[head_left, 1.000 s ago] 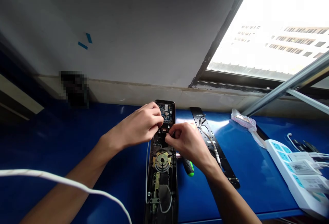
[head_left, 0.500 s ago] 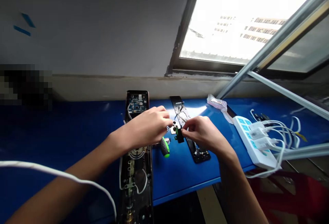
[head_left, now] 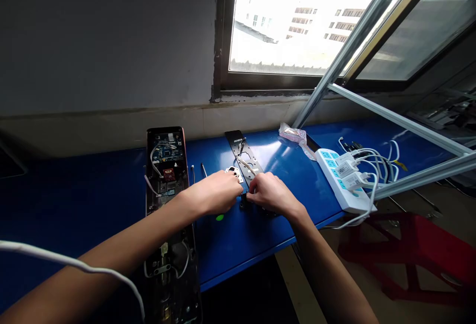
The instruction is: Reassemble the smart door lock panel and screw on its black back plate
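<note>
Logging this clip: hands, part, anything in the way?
Right hand pinching small black part. Left hand close beside, its grip hidden. Left forearm hides middle of opened black housing.

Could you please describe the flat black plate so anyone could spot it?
On the blue table, look right of the open device with the exposed circuit board. The black plate slants there, partly hidden by the right hand; unlike the device, it is flat and punched with holes.

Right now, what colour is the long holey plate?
The plate is black, clearest in the head view.
</note>
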The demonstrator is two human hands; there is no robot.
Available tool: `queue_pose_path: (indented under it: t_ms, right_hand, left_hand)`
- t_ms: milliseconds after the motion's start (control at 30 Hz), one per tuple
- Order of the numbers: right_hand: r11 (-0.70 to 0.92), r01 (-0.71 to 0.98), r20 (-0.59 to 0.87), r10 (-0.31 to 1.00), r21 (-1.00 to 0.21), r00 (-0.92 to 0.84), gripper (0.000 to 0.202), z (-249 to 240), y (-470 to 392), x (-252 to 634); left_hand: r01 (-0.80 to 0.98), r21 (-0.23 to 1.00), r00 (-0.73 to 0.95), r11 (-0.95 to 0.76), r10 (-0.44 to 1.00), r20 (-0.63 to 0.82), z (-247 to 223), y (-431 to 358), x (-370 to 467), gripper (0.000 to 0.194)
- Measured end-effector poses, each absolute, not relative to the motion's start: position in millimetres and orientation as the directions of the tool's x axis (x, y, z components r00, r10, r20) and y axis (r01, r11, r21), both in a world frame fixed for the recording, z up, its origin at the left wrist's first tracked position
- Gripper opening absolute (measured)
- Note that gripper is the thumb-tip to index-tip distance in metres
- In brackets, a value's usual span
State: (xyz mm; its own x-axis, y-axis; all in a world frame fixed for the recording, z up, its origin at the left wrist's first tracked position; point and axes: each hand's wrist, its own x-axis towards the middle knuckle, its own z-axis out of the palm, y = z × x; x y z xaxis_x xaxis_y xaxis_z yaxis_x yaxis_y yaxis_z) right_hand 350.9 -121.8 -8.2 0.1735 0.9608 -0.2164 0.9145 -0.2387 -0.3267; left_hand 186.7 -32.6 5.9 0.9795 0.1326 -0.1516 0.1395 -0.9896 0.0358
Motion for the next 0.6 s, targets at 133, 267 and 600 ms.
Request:
queue_pose_path:
  t_ms: [133, 267, 600]
  right_hand:
    - [-0.228, 0.911, -0.214, 0.964, -0.344, 0.160, 0.012, -10.0, -122.4, 350.6]
    - [-0.227, 0.905, -0.201, 0.966, -0.359, 0.162, 0.012, -7.1, -124.0, 350.4]
    - [-0.101, 0.898, -0.034, 0.995, -0.429, 0.095, 0.026, 35.6, -122.0, 324.7]
  left_hand:
    - [0.146, 0.031, 0.979, -0.989, 0.140, -0.150, 3.0, -30.2, 184.5, 0.018]
    - [0.147, 0.027, 0.978, -0.989, 0.141, -0.157, 2.9, -29.4, 182.8, 0.017]
    - [0.210, 0.176, 0.969, -0.962, 0.229, 0.093, 47.2, -23.6, 126.5, 0.021]
